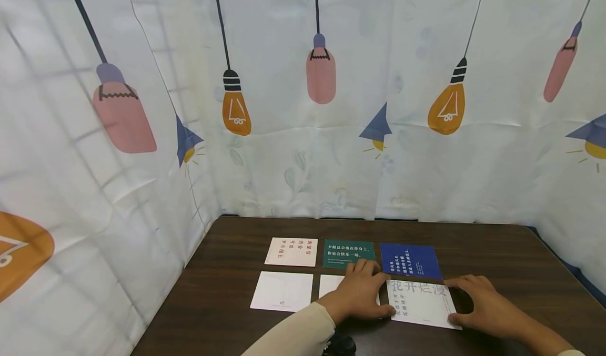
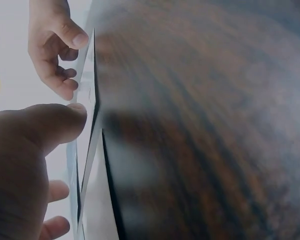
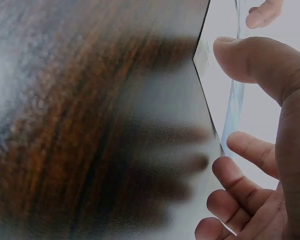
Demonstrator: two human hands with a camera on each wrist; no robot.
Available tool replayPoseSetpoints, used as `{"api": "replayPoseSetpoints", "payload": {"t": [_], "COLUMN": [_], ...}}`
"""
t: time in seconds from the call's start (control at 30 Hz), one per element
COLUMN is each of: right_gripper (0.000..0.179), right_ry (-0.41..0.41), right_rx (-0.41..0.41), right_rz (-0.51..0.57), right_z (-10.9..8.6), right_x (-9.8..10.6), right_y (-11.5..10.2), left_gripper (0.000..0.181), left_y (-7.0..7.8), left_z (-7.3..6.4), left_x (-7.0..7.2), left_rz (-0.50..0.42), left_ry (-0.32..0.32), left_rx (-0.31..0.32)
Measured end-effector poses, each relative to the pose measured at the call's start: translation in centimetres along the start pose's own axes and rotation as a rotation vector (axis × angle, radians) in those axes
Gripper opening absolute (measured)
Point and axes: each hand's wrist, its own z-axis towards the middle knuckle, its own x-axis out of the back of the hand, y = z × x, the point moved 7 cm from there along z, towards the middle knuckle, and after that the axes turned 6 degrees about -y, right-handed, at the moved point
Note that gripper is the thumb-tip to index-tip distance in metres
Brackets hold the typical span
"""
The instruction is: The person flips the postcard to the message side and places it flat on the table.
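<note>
A white card (image 1: 421,306) with grey lettering lies on the table in the head view, with a hand at either side. My left hand (image 1: 357,292) spreads over its left side; the thumb touches the left edge, and the fingers reach past the upper corner. At the other end, my right hand (image 1: 487,306) sets its index finger by the upper right corner and its thumb on the lower right edge. Partly hidden under the left hand is another white card (image 1: 329,284). In the right wrist view, the right thumb (image 3: 235,57) overlaps the card edge.
On the dark wooden table (image 1: 208,303), a back row holds a card with red writing (image 1: 291,252), a green card (image 1: 347,253) and a blue card (image 1: 411,260). A blank white card (image 1: 282,291) lies front left. Behind hangs a patterned curtain (image 1: 284,177).
</note>
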Motion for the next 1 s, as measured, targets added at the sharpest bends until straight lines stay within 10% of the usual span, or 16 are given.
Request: {"api": "replayPoseSetpoints", "payload": {"t": [0.63,1.0], "right_gripper": [0.084,0.083], "right_ry": [-0.086,-0.007], "right_rx": [-0.041,0.007], "right_rz": [0.012,0.043], "right_z": [0.98,0.59], "right_x": [-0.18,0.01], "right_y": [0.30,0.47], "left_gripper": [0.069,0.070], "left_y": [-0.33,-0.38], "left_z": [0.40,0.68], "left_x": [-0.70,-0.56], "left_rz": [-0.029,-0.063], "left_ry": [-0.043,-0.052], "left_rx": [0.030,0.028]}}
